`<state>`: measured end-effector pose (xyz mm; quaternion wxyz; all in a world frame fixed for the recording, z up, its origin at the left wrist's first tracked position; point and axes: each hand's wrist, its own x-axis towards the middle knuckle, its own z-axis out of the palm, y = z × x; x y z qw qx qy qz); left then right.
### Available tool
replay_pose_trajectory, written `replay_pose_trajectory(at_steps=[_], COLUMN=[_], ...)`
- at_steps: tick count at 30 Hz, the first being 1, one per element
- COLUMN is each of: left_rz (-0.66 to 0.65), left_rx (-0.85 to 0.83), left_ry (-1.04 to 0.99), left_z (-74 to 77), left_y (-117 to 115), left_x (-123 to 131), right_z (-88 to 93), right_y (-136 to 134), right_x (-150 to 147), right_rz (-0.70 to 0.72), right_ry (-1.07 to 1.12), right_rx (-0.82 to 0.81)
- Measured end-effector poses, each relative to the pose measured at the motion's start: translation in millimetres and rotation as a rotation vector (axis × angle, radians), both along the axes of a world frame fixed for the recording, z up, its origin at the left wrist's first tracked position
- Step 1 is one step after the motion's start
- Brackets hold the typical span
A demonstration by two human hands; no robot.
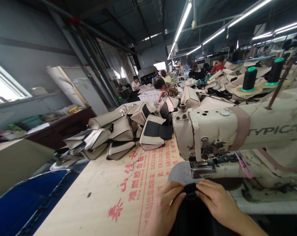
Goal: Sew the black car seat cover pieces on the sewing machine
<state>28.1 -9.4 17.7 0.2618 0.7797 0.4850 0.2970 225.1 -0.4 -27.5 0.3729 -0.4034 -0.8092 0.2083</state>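
Observation:
My left hand [164, 208] and my right hand [218, 201] sit close together at the bottom of the view. Both pinch the folded edge of a black fabric piece [191, 216], fingers closed on it. The fabric's edge lies just in front of the presser foot [202, 167] of a cream sewing machine [239, 131]. A grey fabric piece [180, 172] lies flat under the machine's head, left of the foot.
The wooden table top [109, 190] carries red printed characters. Several beige and black sewn covers [119, 131] are piled at its far end. Black thread cones [249, 78] stand on the machine's right. Other people sit at tables further back. A blue bin [20, 200] is at the lower left.

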Motion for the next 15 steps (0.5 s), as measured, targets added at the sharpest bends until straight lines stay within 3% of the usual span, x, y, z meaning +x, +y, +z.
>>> replay_pose_trajectory(at_steps=[5, 10, 15], left_rz=[0.119, -0.116, -0.165], left_rx=[0.097, 0.100, 0.048], left_ry=[-0.084, 0.028, 0.162], left_z=[-13.4, -7.0, 0.7], left_y=[-0.9, 7.3, 8.6], left_x=[5.1, 1.5, -0.5], right_z=[0.6, 7.0, 8.1], right_y=[0.0, 4.3, 8.1], right_x=[0.4, 0.6, -0.8], right_rz=[0.009, 0.060, 0.102], right_ry=[0.004, 0.027, -0.026], right_rx=[-0.085, -0.150, -0.130])
